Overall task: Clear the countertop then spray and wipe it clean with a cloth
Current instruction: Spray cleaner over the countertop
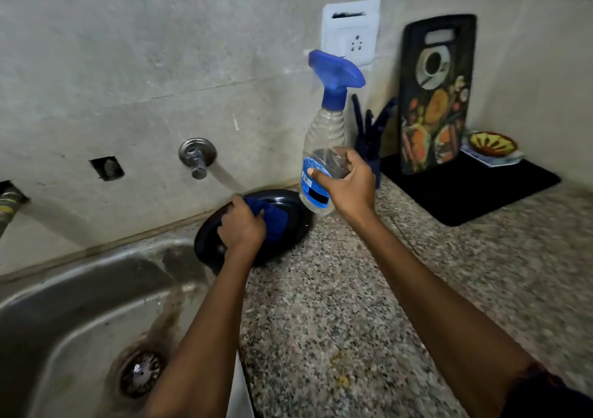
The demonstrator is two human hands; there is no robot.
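Observation:
My right hand (348,186) grips a clear spray bottle (325,141) with a blue trigger head, held upright above the speckled granite countertop (337,305). At the back of the counter lies a black round plate (288,202), partly over the sink's edge. On that plate my left hand (240,228) is closed on a blue cloth (276,220).
A steel sink (80,315) with a drain fills the lower left, and a wall tap (197,156) sticks out above it. A black mat (475,190) at the back right carries a printed cutting board (434,97), a blue utensil holder (369,141) and a painted bowl (492,143).

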